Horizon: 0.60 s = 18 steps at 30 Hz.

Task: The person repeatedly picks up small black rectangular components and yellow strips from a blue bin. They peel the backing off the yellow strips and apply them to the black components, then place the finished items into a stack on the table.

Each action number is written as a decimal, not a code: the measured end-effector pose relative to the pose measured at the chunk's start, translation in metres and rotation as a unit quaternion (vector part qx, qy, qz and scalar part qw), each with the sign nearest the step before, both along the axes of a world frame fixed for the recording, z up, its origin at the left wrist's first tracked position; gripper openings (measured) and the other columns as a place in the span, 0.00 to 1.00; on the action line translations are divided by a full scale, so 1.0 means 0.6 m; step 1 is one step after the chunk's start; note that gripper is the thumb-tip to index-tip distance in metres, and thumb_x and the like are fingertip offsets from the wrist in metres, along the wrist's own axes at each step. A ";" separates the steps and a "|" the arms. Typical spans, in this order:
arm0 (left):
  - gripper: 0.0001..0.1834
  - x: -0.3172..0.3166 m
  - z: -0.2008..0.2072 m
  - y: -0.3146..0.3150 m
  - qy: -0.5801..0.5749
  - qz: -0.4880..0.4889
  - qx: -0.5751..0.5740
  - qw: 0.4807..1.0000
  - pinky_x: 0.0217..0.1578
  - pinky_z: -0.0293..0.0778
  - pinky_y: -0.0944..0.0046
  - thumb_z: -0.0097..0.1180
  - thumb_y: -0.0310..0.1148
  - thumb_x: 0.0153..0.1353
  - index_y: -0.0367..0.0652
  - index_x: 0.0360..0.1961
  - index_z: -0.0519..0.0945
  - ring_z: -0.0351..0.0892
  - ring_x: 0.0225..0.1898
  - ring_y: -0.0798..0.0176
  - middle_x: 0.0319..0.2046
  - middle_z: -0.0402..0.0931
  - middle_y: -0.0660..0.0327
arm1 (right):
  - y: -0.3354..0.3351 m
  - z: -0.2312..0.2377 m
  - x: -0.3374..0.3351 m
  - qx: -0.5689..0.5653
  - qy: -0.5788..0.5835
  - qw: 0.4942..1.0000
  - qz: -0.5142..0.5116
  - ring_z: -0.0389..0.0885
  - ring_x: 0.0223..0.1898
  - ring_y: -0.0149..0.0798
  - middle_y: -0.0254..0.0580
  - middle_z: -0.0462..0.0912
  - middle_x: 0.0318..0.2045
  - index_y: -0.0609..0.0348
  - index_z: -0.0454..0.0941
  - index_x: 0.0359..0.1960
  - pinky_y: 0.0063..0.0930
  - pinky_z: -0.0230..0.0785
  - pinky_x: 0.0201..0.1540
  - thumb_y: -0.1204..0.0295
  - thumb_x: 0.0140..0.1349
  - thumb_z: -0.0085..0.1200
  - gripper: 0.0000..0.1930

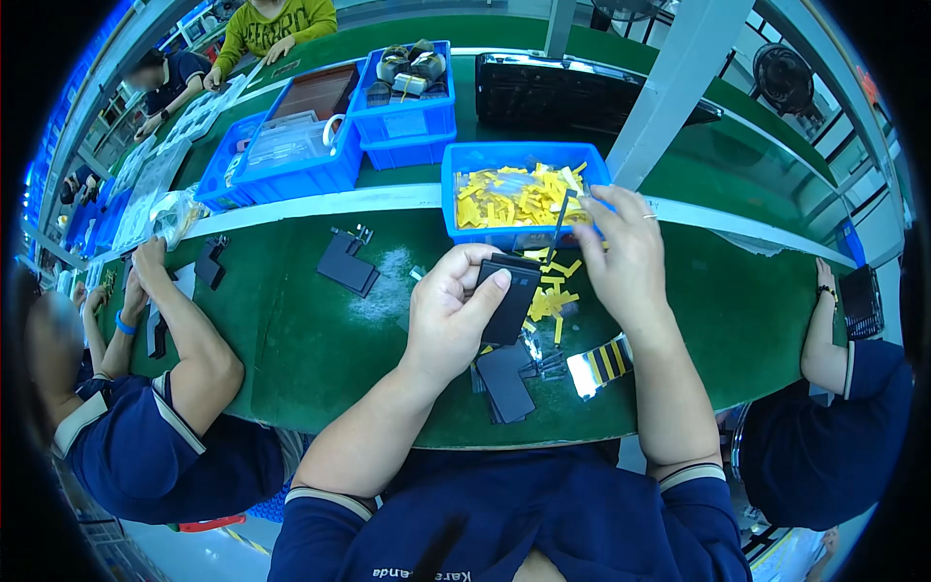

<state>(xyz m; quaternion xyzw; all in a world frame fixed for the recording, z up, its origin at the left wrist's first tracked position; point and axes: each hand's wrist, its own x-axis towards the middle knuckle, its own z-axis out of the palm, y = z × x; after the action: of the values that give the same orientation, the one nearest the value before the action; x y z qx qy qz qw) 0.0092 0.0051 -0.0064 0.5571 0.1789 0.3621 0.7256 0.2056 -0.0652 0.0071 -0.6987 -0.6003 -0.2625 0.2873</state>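
The left hand (451, 310) is gripping a flat black rectangular part (511, 299), thumb pressing across its face, apparently to keep it steady and tilted toward the right hand (621, 247). That hand is pinching a thin dark strip (560, 221) between fingertips, just above the part's upper edge. Loose yellow strips (548, 296) are lying beside the part on the green table (310, 339); more are filling the blue bin (485, 153) behind. Spare black parts (506, 380) are resting below the left hand.
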 end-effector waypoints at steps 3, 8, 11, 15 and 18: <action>0.09 0.001 0.001 -0.005 0.018 0.017 0.025 0.999 0.32 0.73 0.75 0.51 0.25 0.62 0.33 0.43 0.71 0.77 0.32 0.76 0.32 0.80 0.59 | -0.012 0.006 -0.006 0.012 0.123 0.992 0.036 0.77 0.39 0.46 0.45 0.80 0.33 0.63 0.81 0.30 0.38 0.68 0.46 0.74 0.49 0.61 0.07; 0.09 0.000 -0.003 -0.008 0.037 0.052 0.081 0.995 0.30 0.73 0.75 0.52 0.25 0.62 0.33 0.42 0.72 0.77 0.30 0.77 0.30 0.81 0.60 | -0.028 0.019 -0.031 0.060 0.403 0.898 0.166 0.80 0.34 0.38 0.41 0.81 0.27 0.63 0.81 0.29 0.29 0.70 0.41 0.76 0.52 0.59 0.04; 0.08 0.001 0.000 -0.009 0.055 0.053 0.094 0.993 0.30 0.72 0.75 0.52 0.25 0.62 0.33 0.41 0.72 0.77 0.30 0.77 0.29 0.81 0.60 | -0.038 0.020 -0.040 0.005 0.438 0.865 0.244 0.80 0.35 0.35 0.41 0.82 0.29 0.64 0.81 0.29 0.27 0.70 0.41 0.76 0.52 0.59 0.04; 0.09 0.003 0.001 -0.011 0.042 0.049 0.096 0.993 0.29 0.72 0.75 0.53 0.25 0.61 0.34 0.41 0.73 0.76 0.29 0.77 0.28 0.81 0.60 | -0.041 0.015 -0.046 0.015 0.433 0.872 0.227 0.80 0.34 0.36 0.42 0.82 0.30 0.64 0.81 0.29 0.27 0.70 0.40 0.77 0.51 0.59 0.05; 0.09 0.004 -0.004 -0.013 0.050 0.054 0.107 0.991 0.28 0.71 0.74 0.53 0.26 0.61 0.34 0.41 0.73 0.76 0.28 0.77 0.27 0.81 0.60 | -0.043 0.013 -0.043 0.081 0.348 0.913 0.197 0.79 0.33 0.38 0.42 0.81 0.29 0.63 0.80 0.29 0.30 0.69 0.39 0.79 0.48 0.60 0.06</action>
<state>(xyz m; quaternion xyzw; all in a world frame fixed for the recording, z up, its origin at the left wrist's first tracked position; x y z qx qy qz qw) 0.0117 -0.0030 -0.0090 0.6386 0.2053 0.3898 0.6309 0.1798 -0.0908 0.0149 -0.5879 -0.5647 0.0113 0.5791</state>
